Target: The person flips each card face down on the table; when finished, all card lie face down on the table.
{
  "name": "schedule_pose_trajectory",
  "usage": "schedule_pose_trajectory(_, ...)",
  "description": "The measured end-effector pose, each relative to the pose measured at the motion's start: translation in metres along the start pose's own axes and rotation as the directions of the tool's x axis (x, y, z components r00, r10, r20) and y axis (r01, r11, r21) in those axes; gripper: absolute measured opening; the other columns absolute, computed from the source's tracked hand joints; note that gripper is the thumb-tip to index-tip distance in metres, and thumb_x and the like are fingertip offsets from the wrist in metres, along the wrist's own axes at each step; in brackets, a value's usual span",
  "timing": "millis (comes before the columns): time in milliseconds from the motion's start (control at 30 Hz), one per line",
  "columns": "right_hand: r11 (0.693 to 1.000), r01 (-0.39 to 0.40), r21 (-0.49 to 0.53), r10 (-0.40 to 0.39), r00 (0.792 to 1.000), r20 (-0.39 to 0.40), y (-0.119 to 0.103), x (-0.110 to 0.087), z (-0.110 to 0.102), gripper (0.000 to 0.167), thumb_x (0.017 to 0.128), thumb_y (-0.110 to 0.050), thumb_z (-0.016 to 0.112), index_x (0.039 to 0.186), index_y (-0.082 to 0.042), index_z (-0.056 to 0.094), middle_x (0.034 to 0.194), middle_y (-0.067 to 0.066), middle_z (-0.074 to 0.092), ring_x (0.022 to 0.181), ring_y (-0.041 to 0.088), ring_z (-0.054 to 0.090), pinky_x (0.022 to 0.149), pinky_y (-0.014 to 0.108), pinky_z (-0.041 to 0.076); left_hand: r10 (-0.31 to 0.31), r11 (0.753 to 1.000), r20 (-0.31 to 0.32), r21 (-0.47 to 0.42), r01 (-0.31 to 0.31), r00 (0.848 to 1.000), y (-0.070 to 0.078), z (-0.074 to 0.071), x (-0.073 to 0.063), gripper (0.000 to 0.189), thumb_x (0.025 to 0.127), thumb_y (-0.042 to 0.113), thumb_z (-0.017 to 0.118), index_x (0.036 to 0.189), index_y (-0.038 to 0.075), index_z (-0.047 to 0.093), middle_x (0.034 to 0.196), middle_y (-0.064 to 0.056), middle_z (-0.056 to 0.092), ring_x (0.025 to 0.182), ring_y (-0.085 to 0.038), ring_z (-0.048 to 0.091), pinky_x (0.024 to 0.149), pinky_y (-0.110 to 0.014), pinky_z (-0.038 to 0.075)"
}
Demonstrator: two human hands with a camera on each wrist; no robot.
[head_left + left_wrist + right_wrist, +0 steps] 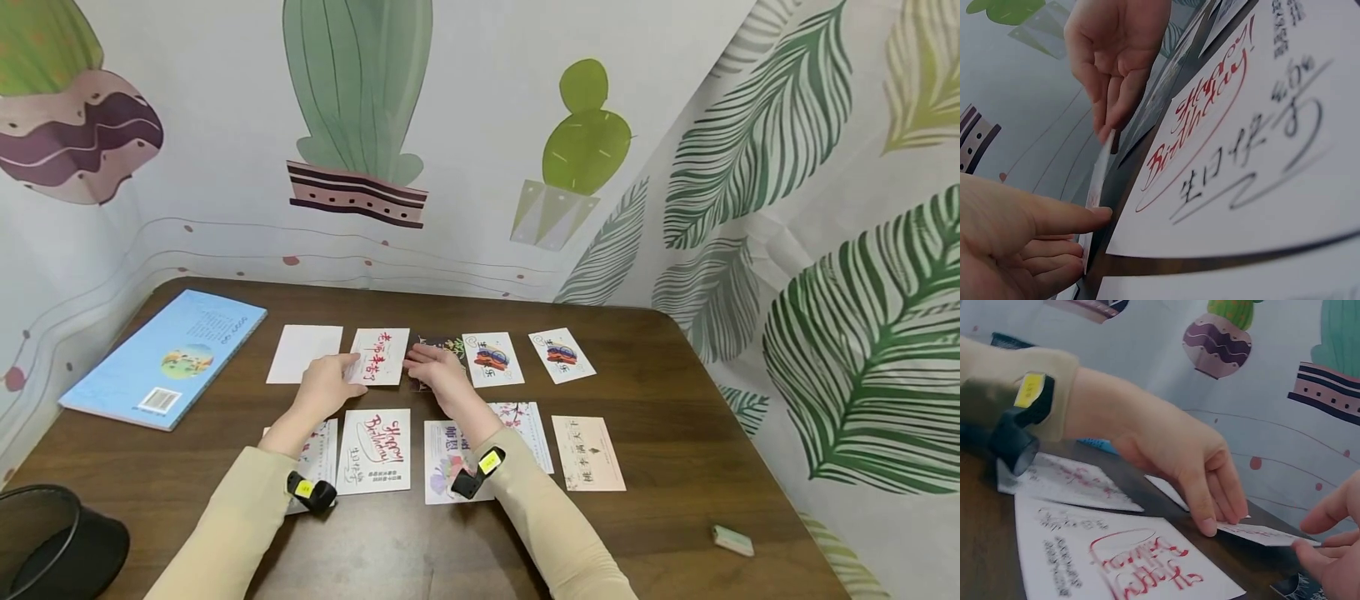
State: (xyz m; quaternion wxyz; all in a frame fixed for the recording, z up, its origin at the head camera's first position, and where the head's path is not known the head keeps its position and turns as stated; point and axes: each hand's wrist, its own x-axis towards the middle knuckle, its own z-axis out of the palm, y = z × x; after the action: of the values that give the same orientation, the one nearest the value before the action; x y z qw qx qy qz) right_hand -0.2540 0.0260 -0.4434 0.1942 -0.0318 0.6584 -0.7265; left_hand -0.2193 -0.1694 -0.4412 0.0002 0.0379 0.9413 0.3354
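Observation:
A white greeting card with red handwritten characters (380, 357) lies in the back row of cards, between my two hands. My left hand (322, 387) pinches its left edge, thumb toward the near corner. At the opposite edge, my right hand (444, 379) holds the card by thumb and fingertips, as the right wrist view shows. That hand partly covers a dark card with a floral print (450, 343). Nearer to me lies a "Happy Birthday" card (375, 450); a blank white card (303, 354) is to the left of my left fingers.
Two matching colourful cards (492, 358) stand to the right in the back row. The front row has floral cards (525, 425) and a beige card (588, 454). A blue book (168, 354) lies left, a black mesh container (67, 542) front left, an eraser-like block (732, 540) right.

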Motion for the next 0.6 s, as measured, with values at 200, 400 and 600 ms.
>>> schedule_pose_trajectory(200,0.999,0.002,0.037,-0.002,1.000,-0.021,-0.002,0.011,-0.001,0.055,0.092,0.004,0.053,0.145,0.006,0.039,0.143,0.025,0.050,0.128,0.032,0.055,0.110,0.036,0.043,-0.002,1.000,-0.010,-0.013,0.002,1.000,-0.002,0.001,0.001,0.055,0.087,0.007,0.071,0.133,-0.013,0.051,0.135,-0.033,0.051,0.127,-0.050,0.047,0.105,-0.057,0.041)
schedule_pose_trajectory(400,0.999,-0.012,0.042,0.013,1.000,-0.024,-0.001,0.022,0.005,0.055,0.092,0.000,0.058,0.144,0.005,0.042,0.143,0.024,0.050,0.130,0.032,0.053,0.108,0.036,0.045,-0.008,0.999,-0.015,-0.033,0.007,1.000,-0.004,0.002,0.001,0.056,0.087,0.008,0.071,0.134,-0.012,0.051,0.135,-0.033,0.051,0.127,-0.050,0.047,0.105,-0.057,0.041)
schedule_pose_trajectory(600,0.999,-0.020,0.033,0.019,1.000,0.021,0.007,0.030,0.015,0.057,0.089,0.001,0.061,0.143,0.005,0.041,0.138,0.023,0.055,0.114,0.023,0.062,0.099,0.031,0.051,-0.006,1.000,-0.021,-0.026,0.005,1.000,-0.005,0.002,0.000,0.055,0.087,0.009,0.072,0.134,-0.011,0.051,0.134,-0.032,0.053,0.126,-0.049,0.048,0.103,-0.057,0.043)
